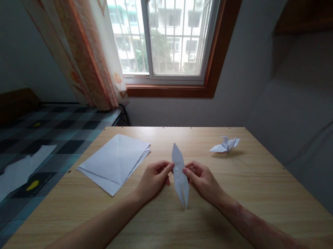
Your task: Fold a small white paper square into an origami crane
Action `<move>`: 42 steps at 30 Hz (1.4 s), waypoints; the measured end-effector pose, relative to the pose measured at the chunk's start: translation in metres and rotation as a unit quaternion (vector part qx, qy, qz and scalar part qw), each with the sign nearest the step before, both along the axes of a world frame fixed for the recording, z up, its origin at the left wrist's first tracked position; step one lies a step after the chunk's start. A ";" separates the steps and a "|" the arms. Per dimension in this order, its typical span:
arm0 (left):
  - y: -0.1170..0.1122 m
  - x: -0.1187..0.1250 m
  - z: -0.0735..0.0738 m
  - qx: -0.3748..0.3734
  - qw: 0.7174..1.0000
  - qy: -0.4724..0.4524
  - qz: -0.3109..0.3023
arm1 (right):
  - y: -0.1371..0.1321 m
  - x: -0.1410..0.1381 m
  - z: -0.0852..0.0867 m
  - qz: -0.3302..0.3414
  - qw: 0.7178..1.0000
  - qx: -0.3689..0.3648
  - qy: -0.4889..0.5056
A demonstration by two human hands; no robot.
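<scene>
Above the wooden table, a narrow folded white paper (179, 177) is held between my two hands. It is long and pointed at the far end, and its near end splits into two thin points. My left hand (157, 176) pinches its left edge between thumb and fingers. On the opposite edge, my right hand (201, 178) grips the paper the same way, thumb on top. The undersides of the fingers are partly hidden. Farther back on the right stands a finished-looking white paper crane (226, 145), touched by neither hand.
Square white paper sheets (115, 158) lie stacked on the left of the table (250, 236). Beyond the table's left edge, a bed with a checked cover (73, 130) holds white paper strips (15, 178). A window (176, 34) and a curtain (82, 44) are behind.
</scene>
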State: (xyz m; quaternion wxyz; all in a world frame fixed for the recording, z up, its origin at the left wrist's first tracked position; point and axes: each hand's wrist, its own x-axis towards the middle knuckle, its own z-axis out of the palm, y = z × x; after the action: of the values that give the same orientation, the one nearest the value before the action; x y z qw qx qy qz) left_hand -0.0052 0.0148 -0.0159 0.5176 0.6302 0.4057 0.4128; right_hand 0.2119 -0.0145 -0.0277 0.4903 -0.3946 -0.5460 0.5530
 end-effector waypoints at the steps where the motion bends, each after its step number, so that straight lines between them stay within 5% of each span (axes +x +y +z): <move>1: 0.000 0.000 0.000 -0.002 1.000 -0.002 0.001 | 0.000 0.000 -0.001 -0.002 1.000 -0.003 0.006; 22: -0.004 0.002 0.002 -0.019 0.999 -0.040 0.022 | 0.000 -0.001 -0.002 -0.020 0.999 -0.013 0.028; 42: -0.008 0.005 0.006 -0.021 0.996 -0.081 0.010 | -0.001 0.002 0.006 -0.027 0.998 0.051 -0.014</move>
State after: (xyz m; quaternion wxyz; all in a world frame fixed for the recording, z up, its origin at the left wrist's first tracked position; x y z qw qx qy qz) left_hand -0.0002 0.0071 -0.0095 0.5579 0.5795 0.3771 0.4591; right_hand 0.2142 -0.0150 -0.0219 0.5165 -0.3912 -0.5695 0.5057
